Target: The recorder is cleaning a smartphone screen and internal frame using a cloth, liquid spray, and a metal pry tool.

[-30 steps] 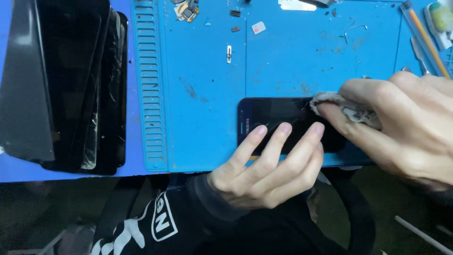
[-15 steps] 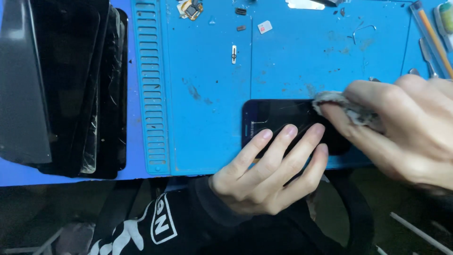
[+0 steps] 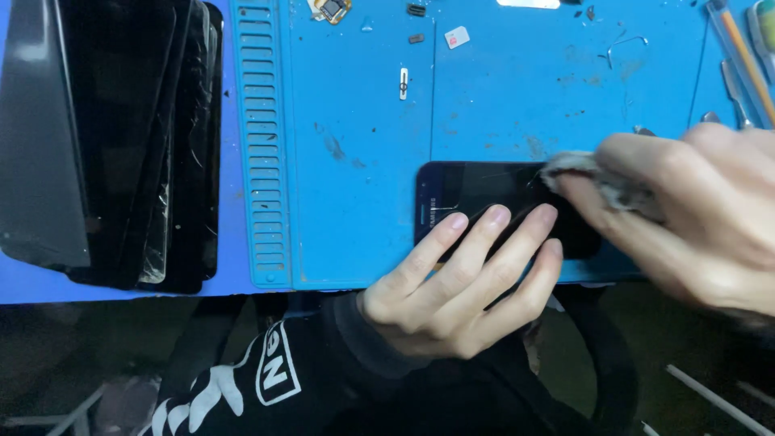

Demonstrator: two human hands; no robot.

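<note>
A dark smartphone [image 3: 476,194] lies screen-up near the front edge of a blue work mat [image 3: 363,186]. My left hand [image 3: 460,278] rests flat with its fingers spread on the phone's near edge, pinning it down. My right hand [image 3: 686,214] pinches a small grey cloth [image 3: 581,173] and presses it on the right part of the screen. The phone's right end is hidden under my right hand.
A stack of black phone screens and panels [image 3: 121,137] lies at the left. Small parts [image 3: 404,81], a tiny card [image 3: 457,36] and a bent wire [image 3: 626,44] are scattered at the mat's back. Hand tools [image 3: 739,56] lie at the far right.
My right hand and the cloth have slid a little across the screen. My left hand keeps its hold on the phone; the view has shifted slightly.
</note>
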